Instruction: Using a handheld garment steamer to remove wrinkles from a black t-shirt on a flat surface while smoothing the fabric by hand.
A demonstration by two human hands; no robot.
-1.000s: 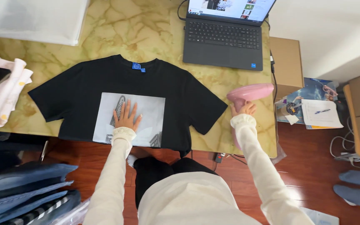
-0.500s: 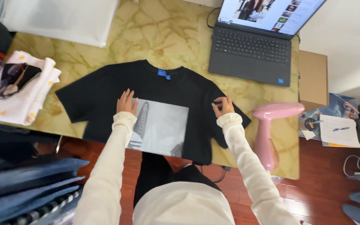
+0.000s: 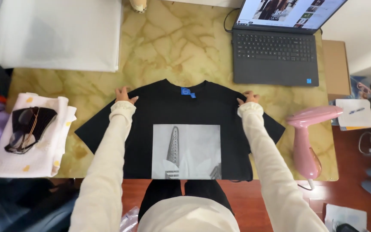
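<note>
A black T-shirt (image 3: 181, 109) with a grey building print lies flat, front up, on the yellow marbled table (image 3: 172, 47), its hem at the near edge. My left hand (image 3: 123, 94) rests on the shirt's left shoulder, fingers pinching the cloth. On the right shoulder seam my right hand (image 3: 249, 97) grips the fabric the same way. Both sleeves of my cream top stretch over the shirt. A pink handheld steamer (image 3: 306, 141) stands upright on the table to the right of the shirt, apart from my hands.
An open black laptop (image 3: 273, 56) sits at the back right. A white folded sheet (image 3: 54, 36) lies at the back left. Pale folded cloth (image 3: 35, 141) with a dark item and glasses on it lies at the left. Papers and boxes crowd the floor on the right.
My left hand left the print and my right hand let go of the steamer, which now stands on the table. Both hands moved up to the shirt's shoulders.
</note>
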